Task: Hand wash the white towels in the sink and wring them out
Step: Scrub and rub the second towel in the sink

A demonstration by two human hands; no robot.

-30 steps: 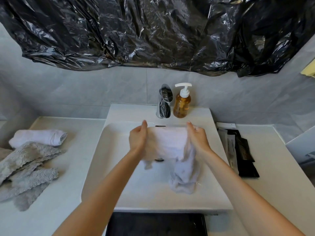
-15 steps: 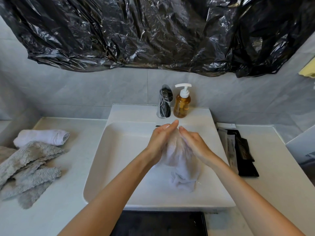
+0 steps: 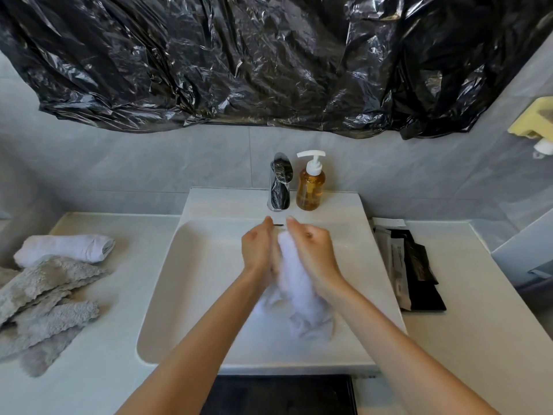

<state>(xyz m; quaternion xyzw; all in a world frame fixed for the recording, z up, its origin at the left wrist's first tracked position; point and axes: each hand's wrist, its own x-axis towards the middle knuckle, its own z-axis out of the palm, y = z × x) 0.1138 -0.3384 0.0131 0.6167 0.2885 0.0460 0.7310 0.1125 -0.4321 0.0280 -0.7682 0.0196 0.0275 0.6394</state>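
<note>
Setting: grey tiled wall, black plastic sheet (image 3: 239,61) hung across the top; white counter (image 3: 466,324) with sink (image 3: 203,295) at centre.
Fixtures: tap (image 3: 279,181) at 12 o'clock of the basin, wrapped in black film; soap bottle (image 3: 310,182) just beside it, toward 1 o'clock.
Towel: white towel (image 3: 294,283) bunched into a vertical wad over the basin; its tail hangs down toward 6 o'clock and looks to reach the sink floor.
Left hand: left hand (image 3: 257,250) pressed flat against the wad from 9 o'clock, fingers extended, not curled.
Right hand: right hand (image 3: 312,253) pressed on from 3 o'clock; palms clamp the cloth between them.
Change: one second ago the towel was spread wide between both hands, held by its top edge; half a second ago the hands closed together; now it is gathered and blurred with motion.
Meaning: judged as rubbing, the wash stroke; wringing not begun.
Queue: rolled towel (image 3: 64,248) and grey cloths (image 3: 45,304) at 9 o'clock on the counter.
Other: dark packets (image 3: 416,265) at 3 o'clock.
Water: flow from the tap not discernible.
</note>
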